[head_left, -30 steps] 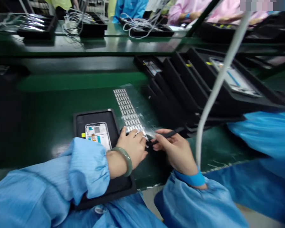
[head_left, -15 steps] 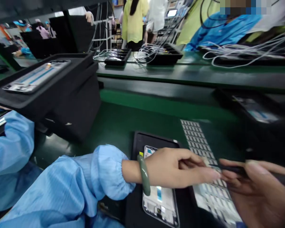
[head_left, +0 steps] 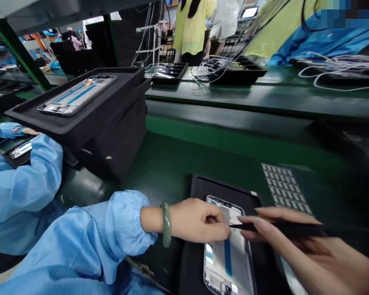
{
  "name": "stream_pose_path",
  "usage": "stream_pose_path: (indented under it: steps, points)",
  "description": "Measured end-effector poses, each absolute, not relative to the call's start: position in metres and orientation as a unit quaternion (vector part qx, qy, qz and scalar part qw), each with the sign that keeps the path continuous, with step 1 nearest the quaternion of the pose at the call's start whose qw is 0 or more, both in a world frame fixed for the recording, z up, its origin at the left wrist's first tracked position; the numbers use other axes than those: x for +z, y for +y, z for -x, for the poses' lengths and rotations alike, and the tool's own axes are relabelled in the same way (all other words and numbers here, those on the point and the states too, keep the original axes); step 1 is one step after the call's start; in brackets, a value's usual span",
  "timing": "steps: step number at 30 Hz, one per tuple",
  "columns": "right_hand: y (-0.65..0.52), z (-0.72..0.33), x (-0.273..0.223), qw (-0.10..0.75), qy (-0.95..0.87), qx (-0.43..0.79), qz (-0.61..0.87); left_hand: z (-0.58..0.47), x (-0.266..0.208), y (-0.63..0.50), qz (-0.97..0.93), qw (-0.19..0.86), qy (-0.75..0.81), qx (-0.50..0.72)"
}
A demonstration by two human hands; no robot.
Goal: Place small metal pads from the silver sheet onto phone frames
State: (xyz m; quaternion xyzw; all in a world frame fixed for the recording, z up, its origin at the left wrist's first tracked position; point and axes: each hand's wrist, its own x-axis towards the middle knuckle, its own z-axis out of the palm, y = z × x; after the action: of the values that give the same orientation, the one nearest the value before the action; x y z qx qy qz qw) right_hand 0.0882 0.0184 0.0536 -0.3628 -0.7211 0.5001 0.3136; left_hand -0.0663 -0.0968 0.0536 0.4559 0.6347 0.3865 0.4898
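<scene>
A phone frame (head_left: 242,262), silvery with a blue strip, lies in a black foam tray (head_left: 199,186) below my hands. My left hand (head_left: 197,221), with a green bangle at its wrist, is closed over the frame's upper part, thumb and fingers pinched together. What it pinches, if anything, is too small to make out. From the right, my right hand (head_left: 313,246) grips black tweezers (head_left: 292,228), whose tip reaches the left fingertips. Partly behind my right hand lies a sheet of small rectangular stickers (head_left: 285,186) on the green bench.
Stacked black foam trays (head_left: 113,127) stand at the left, another phone frame (head_left: 76,96) on top. A co-worker's blue sleeve (head_left: 27,176) is at far left. Black bins with white cables (head_left: 206,69) line the raised shelf (head_left: 233,96) behind. A dark tray (head_left: 350,135) sits at right.
Both hands have moved from over the sticker sheet to over the phone frame, my right hand carrying the tweezers leftward. The view has shifted left.
</scene>
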Motion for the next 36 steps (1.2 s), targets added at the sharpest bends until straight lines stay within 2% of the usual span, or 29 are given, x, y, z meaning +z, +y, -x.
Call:
stream_pose_path:
  steps: [2,4,6,8,12,17,36]
  points:
    - [0.020,-0.091,0.056,0.265,-0.725,0.530,0.350,0.070,0.057,-0.099,-0.491,0.489,0.640,0.331]
    - [0.022,-0.092,0.057,0.286,-0.682,0.577,0.346,0.075,0.057,-0.102,-0.525,0.469,0.648,0.290]
    - [0.024,-0.091,0.053,0.339,-0.614,0.633,0.327,0.081,0.052,-0.104,-0.547,0.395,0.680,0.287]
    - [0.028,-0.088,0.045,0.355,-0.570,0.663,0.331,0.087,0.041,-0.106,-0.578,0.318,0.691,0.297]
    - [0.031,-0.080,0.028,0.328,-0.546,0.690,0.344,0.092,0.013,-0.108,-0.645,0.250,0.659,0.295]
    - [0.029,-0.073,0.019,0.310,-0.547,0.697,0.345,0.092,0.001,-0.112,-0.720,0.119,0.650,0.211]
    - [0.025,-0.065,0.013,0.252,-0.593,0.685,0.339,0.089,0.001,-0.112,-0.724,0.116,0.649,0.204]
